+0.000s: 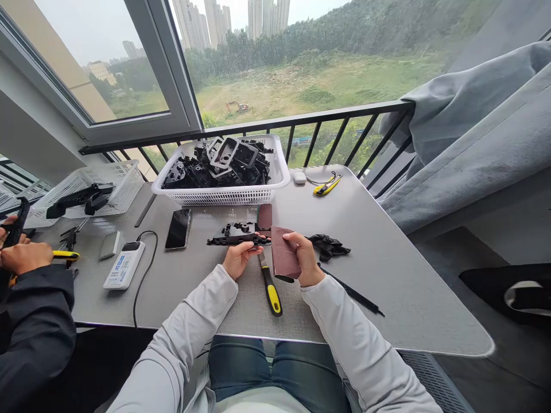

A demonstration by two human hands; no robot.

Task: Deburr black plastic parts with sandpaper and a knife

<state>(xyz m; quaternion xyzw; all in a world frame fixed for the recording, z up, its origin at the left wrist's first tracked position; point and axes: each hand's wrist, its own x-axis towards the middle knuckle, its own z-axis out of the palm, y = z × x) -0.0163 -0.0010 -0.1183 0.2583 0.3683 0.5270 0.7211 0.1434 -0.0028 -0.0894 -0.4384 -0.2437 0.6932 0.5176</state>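
My left hand [239,257] is closed on the near edge of a black plastic part [235,232] with moulded clips and holes. In my right hand [306,255] is a folded sheet of reddish-brown sandpaper [284,255], gripped along its right side. The sandpaper's left edge is close to the part's right end; whether they touch I cannot tell. Another reddish-brown sandpaper piece [264,215] shows just behind the part. Below my hands lies a yellow-and-black handled tool [272,291], its metal end toward my left hand. A crumpled black glove or cloth [329,246] sits beyond my right hand.
A white basket [219,198] piled with black plastic parts stands at the back. Left are a phone [178,229], a power bank [124,265] with cable, and a co-worker's hand [28,257]. Right are a black strip [355,294], a yellow cutter [327,186] and a white case [300,178].
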